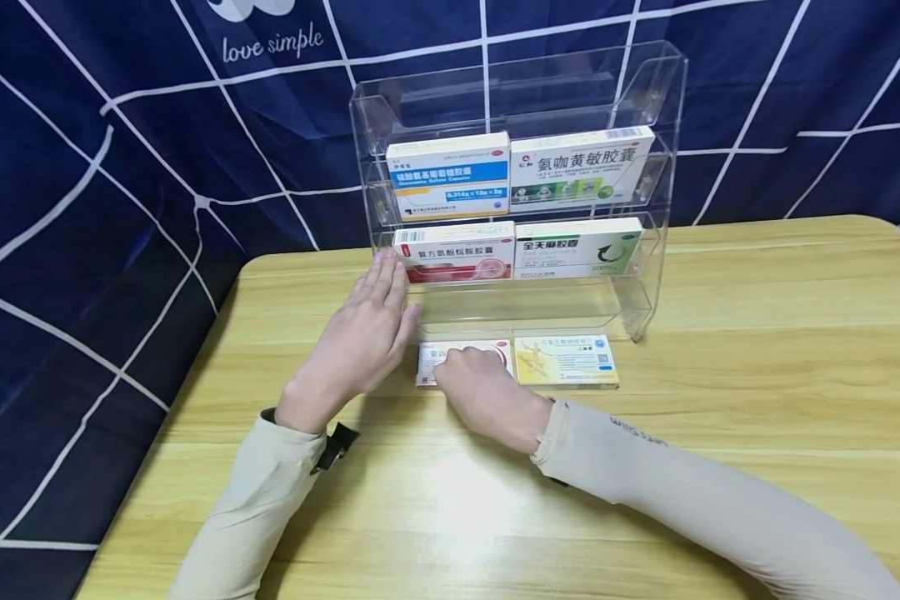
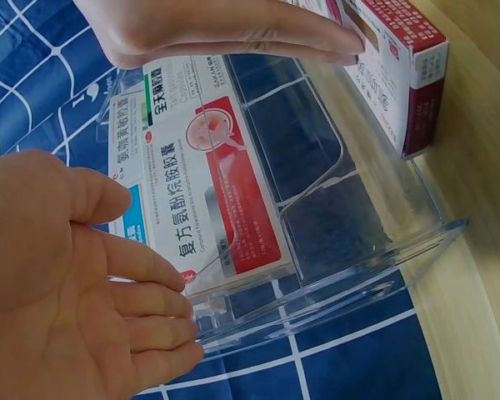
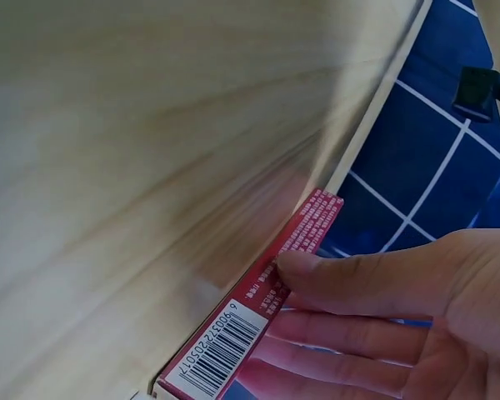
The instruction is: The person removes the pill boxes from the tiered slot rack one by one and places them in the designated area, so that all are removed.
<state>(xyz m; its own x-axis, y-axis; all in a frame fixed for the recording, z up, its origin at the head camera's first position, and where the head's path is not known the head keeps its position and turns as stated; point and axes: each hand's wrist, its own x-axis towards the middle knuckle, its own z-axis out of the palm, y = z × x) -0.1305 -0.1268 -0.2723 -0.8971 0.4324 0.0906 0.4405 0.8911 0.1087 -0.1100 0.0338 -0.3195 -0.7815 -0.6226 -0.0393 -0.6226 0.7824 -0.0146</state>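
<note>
A clear acrylic rack (image 1: pixel 648 250) stands on the wooden table (image 1: pixel 757 350). Its upper tier holds a blue-and-white box (image 1: pixel 447 175) and a green-and-white box (image 1: pixel 581 167). Its middle tier holds a red-and-white box (image 1: pixel 453 250) and a green box (image 1: pixel 577 247); the bottom tier holds nothing. My left hand (image 1: pixel 371 329) lies flat with straight fingers at the rack's left end. My right hand (image 1: pixel 468 375) grips another red-and-white box (image 1: pixel 429 357) lying on the table before the rack. In the right wrist view the thumb (image 3: pixel 342 279) presses that red-and-white box's (image 3: pixel 258 333) red edge, with the other fingers under it.
A yellow box (image 1: pixel 566 360) lies flat just right of the gripped one. Behind the table hangs a dark blue cloth (image 1: pixel 82 208) with white lines. Bare wood stretches to the right and toward me.
</note>
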